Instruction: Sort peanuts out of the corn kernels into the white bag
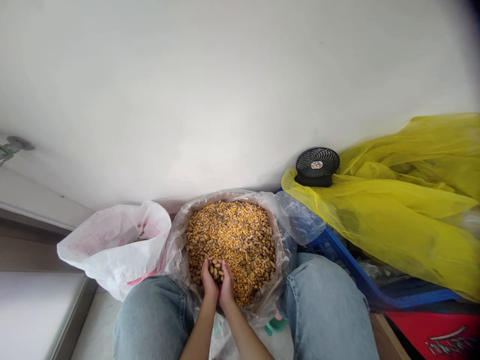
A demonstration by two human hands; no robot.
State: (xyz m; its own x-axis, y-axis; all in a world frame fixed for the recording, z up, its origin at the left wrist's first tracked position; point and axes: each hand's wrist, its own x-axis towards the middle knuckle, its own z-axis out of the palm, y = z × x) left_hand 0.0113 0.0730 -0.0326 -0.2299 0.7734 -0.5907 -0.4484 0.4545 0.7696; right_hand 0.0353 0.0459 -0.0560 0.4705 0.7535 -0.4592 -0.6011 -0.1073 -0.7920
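My left hand (209, 280) and my right hand (227, 285) are cupped together around a heap of unshelled peanuts (216, 270). Both sit just over the near edge of a large clear plastic bag (176, 250) with its mouth wide apart. Inside the bag lies a mix of yellow corn kernels and peanuts (232, 235), filling it broadly. The undersides of my hands and the lower fingers are hidden.
A white sack (112, 255) with a pink inside stands to the left. On the right, yellow netting (393, 210) drapes over a blue plastic basket (360, 280), with a small black fan (317, 165) on it. A red box (438, 335) sits below. A white wall (210, 100) rises behind.
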